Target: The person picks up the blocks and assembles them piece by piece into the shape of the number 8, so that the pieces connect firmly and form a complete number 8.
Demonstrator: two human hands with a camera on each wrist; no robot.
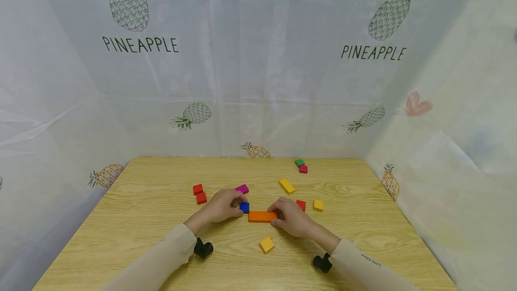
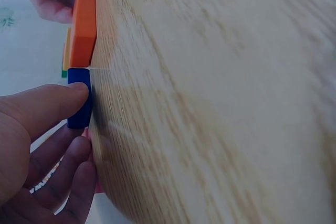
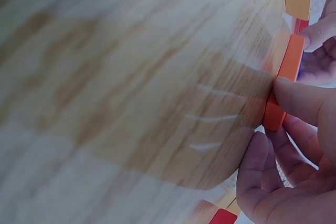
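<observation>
Where the desk (image 1: pixel 141 201) stretches to my left, two red blocks (image 1: pixel 198 189) lie close together, one slightly nearer me. Next comes my left grip (image 1: pixel 221 205), thumb and fingers clamped on a small blue block (image 1: pixel 244 208), with a magenta block (image 1: pixel 243 189) just beyond, partly hidden by my fingers. To the right of the blue block, and a little nearer me, lies a long orange block (image 1: pixel 260 217); whether the two touch, I cannot tell. On my side of it sits a square amber block (image 1: pixel 267 244), and farther off a long yellow block (image 1: pixel 287 186) slants. My right grip (image 1: pixel 292 217) is clamped on the orange block's right end, thumb on the near side. Past it show a partly covered scarlet block (image 1: pixel 300 204), a green block (image 1: pixel 300 162) beside a pink block (image 1: pixel 303 169) near the far edge, and, rightmost, a square yellow block (image 1: pixel 318 205).
</observation>
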